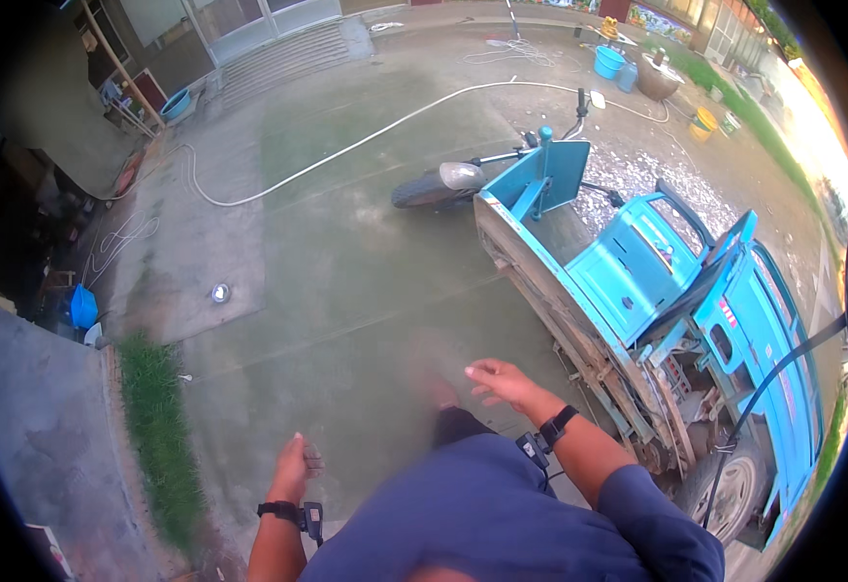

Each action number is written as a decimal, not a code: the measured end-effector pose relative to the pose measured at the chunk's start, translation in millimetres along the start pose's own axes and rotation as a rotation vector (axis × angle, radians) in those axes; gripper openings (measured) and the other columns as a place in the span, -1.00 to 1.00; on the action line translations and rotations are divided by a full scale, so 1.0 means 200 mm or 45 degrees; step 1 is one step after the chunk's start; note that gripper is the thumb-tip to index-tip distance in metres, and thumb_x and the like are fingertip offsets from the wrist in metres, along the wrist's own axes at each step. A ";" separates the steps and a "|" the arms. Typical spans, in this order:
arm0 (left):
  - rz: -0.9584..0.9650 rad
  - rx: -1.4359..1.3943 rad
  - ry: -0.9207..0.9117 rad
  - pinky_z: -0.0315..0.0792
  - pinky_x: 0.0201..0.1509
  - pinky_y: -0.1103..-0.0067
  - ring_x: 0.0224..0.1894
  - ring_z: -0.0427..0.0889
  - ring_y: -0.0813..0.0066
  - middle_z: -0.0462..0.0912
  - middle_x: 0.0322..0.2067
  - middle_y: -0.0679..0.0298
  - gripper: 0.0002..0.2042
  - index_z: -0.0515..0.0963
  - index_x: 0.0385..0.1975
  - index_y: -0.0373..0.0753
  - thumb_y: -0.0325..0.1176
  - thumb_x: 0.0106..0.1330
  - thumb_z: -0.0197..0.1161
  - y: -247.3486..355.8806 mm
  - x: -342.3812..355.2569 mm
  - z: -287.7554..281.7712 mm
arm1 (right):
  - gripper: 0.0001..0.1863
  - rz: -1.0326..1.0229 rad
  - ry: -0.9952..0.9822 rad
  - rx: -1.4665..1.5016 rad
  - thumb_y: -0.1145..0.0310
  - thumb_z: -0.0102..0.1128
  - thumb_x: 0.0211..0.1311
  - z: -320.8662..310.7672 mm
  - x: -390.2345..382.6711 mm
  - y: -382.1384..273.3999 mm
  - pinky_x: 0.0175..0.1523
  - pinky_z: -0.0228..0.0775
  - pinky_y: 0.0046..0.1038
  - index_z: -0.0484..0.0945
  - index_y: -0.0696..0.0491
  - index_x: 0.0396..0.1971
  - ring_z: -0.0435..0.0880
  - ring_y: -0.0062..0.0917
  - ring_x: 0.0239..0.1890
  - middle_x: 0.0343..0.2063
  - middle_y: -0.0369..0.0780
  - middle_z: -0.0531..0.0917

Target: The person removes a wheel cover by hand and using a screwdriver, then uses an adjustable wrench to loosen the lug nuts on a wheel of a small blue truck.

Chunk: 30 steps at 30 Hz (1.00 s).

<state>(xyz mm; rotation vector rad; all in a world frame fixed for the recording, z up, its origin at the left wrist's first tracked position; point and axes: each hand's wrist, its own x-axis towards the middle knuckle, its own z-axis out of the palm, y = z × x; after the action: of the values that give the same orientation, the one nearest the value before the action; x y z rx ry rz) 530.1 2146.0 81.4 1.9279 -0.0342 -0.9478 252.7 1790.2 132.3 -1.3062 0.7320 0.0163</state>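
Blue cart (637, 281) at two o'clock could snag the empty, spread right hand (498, 381); left hand (293, 466) hangs loose, holding nothing.

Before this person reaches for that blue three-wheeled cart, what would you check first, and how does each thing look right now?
1. Left hand free: ok, it holds nothing.
2. Right hand free: ok, fingers spread, empty.
3. Right hand clear of the blue three-wheeled cargo cart: ok, it hovers beside the worn side rail, not touching.
4. Concrete ground underfoot clear: ok, bare near the person.
5. White hose out of the way: ok, it lies far ahead.
6. Cart standing steady: cannot tell.
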 end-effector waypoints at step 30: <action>0.008 0.325 0.348 0.54 -0.21 0.47 -0.31 0.62 0.44 0.63 -0.25 0.13 -0.66 0.53 -0.11 -0.36 -0.20 0.29 0.22 2.92 2.57 -0.82 | -0.79 -0.141 0.491 -0.606 0.22 0.12 0.22 -1.36 3.79 -1.52 -0.43 0.43 -0.31 0.50 0.00 -0.23 0.56 -0.52 -0.39 -0.41 -0.32 0.54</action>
<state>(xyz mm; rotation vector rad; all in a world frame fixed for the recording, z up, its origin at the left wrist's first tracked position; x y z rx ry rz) 1194.6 1746.6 258.8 2.2782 -0.0020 -0.6941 835.9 1171.8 -1.5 -1.8322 1.0216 -0.1635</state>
